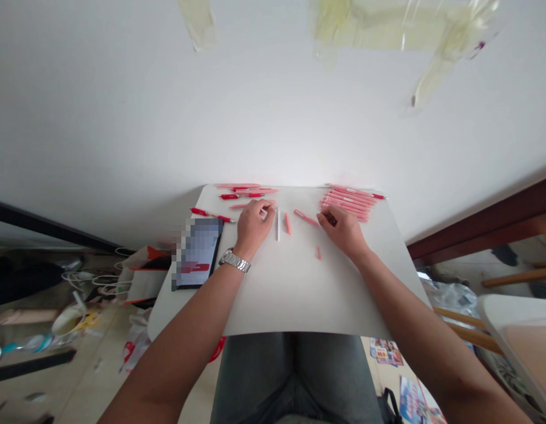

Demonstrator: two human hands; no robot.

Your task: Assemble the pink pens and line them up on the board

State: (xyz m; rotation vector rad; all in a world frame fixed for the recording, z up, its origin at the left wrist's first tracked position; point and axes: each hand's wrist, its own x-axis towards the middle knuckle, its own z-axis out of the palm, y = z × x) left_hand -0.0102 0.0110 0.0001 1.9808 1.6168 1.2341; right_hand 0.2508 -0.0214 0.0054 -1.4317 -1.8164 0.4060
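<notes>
On the small white table (294, 288) my left hand (254, 225), with a metal watch on the wrist, is curled with its fingertips on a pink pen part (246, 205). My right hand (343, 231) is closed near the stack of pink pens (347, 202) at the back right, pinching something small that I cannot make out. Between the hands lie a white refill tube (278, 224), a short pink piece (287, 223), a pink pen barrel (305, 218) and a tiny pink bit (319, 253). Loose red and pink pens (244, 192) lie at the back left.
A phone (197, 252) lies at the table's left edge. A white wall stands right behind the table. Bags and clutter (131, 277) cover the floor on the left; a chair (515, 335) and magazines (414, 394) are on the right. My knees sit under the table's near edge.
</notes>
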